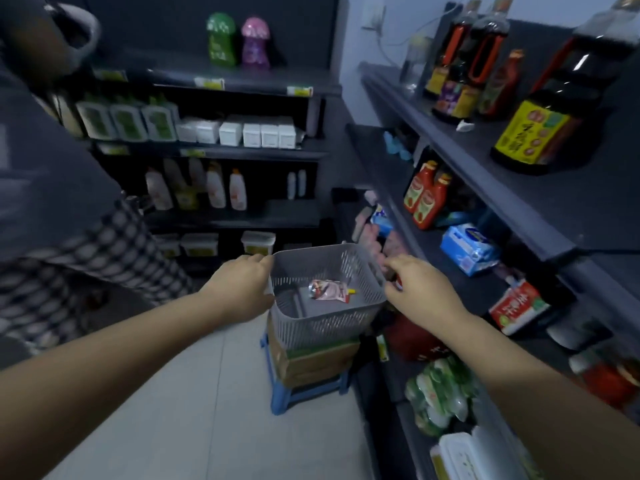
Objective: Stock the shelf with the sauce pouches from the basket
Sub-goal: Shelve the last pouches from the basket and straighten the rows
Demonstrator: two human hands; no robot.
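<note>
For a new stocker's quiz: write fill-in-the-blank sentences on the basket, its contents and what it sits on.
1. The left hand and right hand grip a ___ basket.
2. The basket holds ___ sauce pouch.
3. Under the basket is a cardboard box on a ___ stool.
Missing words: grey; one; blue.

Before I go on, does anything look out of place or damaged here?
Only small things. A white crumpled scrap lies loose on the upper right shelf beside the dark sauce bottles. The single pouch in the basket looks crinkled, but no spill shows.
</note>
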